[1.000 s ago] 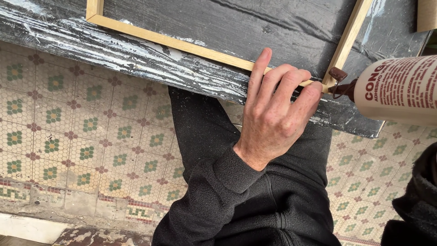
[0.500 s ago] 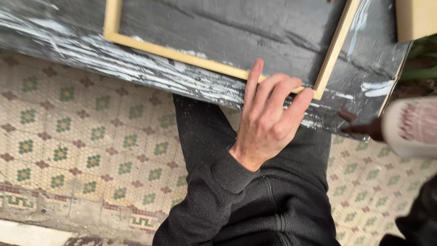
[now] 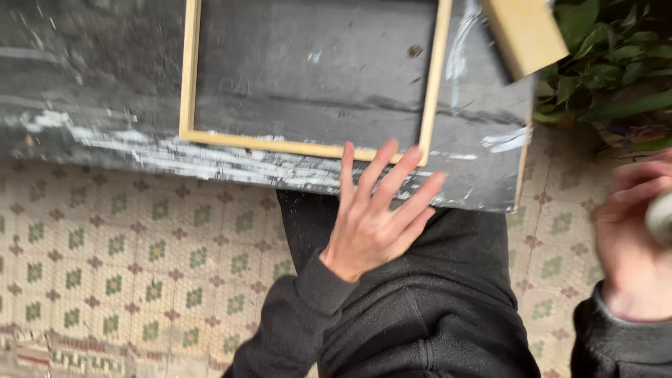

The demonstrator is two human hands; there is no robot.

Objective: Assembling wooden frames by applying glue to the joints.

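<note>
A light wooden frame [image 3: 308, 148] lies flat on a dark, paint-smeared table [image 3: 105, 133]. My left hand [image 3: 374, 213] reaches to the table's near edge, fingers spread, its fingertips at the frame's near right corner, and it holds nothing. My right hand [image 3: 630, 245] is off the table at the right edge of the view, blurred, curled around a whitish glue bottle [image 3: 661, 218] of which only a small part shows.
A yellowish block [image 3: 525, 31] rests at the table's far right corner. Green plant leaves [image 3: 609, 63] crowd the upper right. Patterned floor tiles [image 3: 140, 259] spread below the table. My dark trousers [image 3: 434, 308] fill the lower middle.
The view has shifted left and down. My right hand has drawn the glue bottle away from the frame's corner to the right. My left hand's fingers have spread and lifted slightly.
</note>
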